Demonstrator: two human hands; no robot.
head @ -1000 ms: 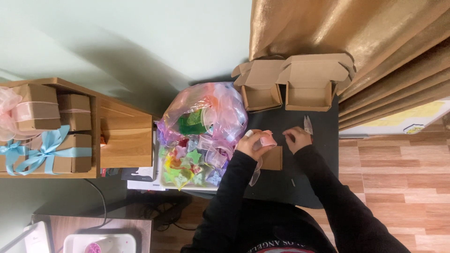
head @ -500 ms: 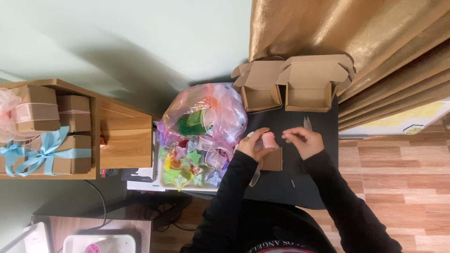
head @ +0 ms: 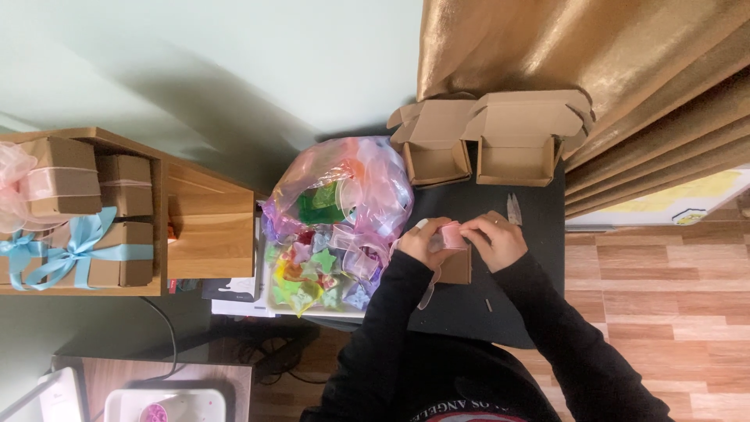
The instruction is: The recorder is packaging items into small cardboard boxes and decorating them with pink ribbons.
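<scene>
Hands: our left hand (head: 422, 244) and right hand (head: 494, 238) now pinch the pink piece (head: 451, 234) together.
Change: our right hand has closed in, so wrapping continues above the small brown box (head: 457, 266).

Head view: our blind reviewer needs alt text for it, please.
Seen from above, a person's left hand and right hand together hold a small pink item over a small brown box on a black table, beside a bag of colourful shapes.
</scene>
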